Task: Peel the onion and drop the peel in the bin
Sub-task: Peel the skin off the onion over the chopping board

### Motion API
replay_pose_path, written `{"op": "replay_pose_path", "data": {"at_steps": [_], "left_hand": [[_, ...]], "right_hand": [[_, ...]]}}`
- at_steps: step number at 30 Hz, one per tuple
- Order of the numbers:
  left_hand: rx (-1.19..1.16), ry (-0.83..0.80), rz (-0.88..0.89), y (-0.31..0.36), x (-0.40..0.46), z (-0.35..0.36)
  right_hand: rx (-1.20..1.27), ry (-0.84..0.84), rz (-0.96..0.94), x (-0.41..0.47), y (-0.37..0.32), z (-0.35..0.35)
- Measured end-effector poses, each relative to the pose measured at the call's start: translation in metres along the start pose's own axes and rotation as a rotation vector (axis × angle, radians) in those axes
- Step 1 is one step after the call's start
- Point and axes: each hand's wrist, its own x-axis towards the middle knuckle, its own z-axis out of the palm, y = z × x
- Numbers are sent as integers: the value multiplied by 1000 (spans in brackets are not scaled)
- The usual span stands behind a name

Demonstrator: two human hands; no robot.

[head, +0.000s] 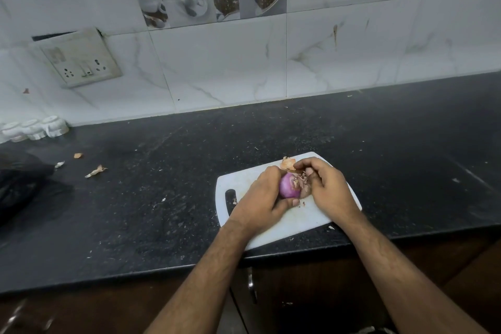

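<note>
A purple onion [288,186] with much of its shiny flesh bare sits over a white cutting board [244,182] near the counter's front edge. My left hand [260,199] grips the onion from the left, thumb under it. My right hand [324,187] pinches dry papery peel [300,181] at the onion's right end. A larger tan piece of peel [287,163] lies on the board just behind my fingers. A black bag [19,184], possibly the bin liner, lies at the far left of the counter.
The black stone counter [162,198] carries loose peel scraps [95,171] at the left. White jars [35,129] stand against the tiled wall at far left, below a socket plate [81,58]. A cabinet handle [252,285] shows under the counter edge.
</note>
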Motion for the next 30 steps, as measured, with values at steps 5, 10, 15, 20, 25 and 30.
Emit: {"op": "replay_pose_path", "data": {"at_steps": [5, 10, 15, 20, 25, 30], "left_hand": [[-14, -9, -33, -1, 0, 1], [-13, 11, -60, -1, -1, 0], [-19, 4, -36, 0, -1, 0], [-78, -23, -13, -2, 0, 0], [-53, -33, 4, -2, 1, -1], [-33, -29, -27, -4, 2, -2]], "right_hand": [[2, -88, -88, 0, -1, 0], [31, -42, -32, -1, 0, 3], [-64, -51, -72, -2, 0, 3], [-292, -99, -156, -1, 3, 4], [-222, -182, -188, 2, -1, 0], [171, -202, -66, -3, -4, -9]]}}
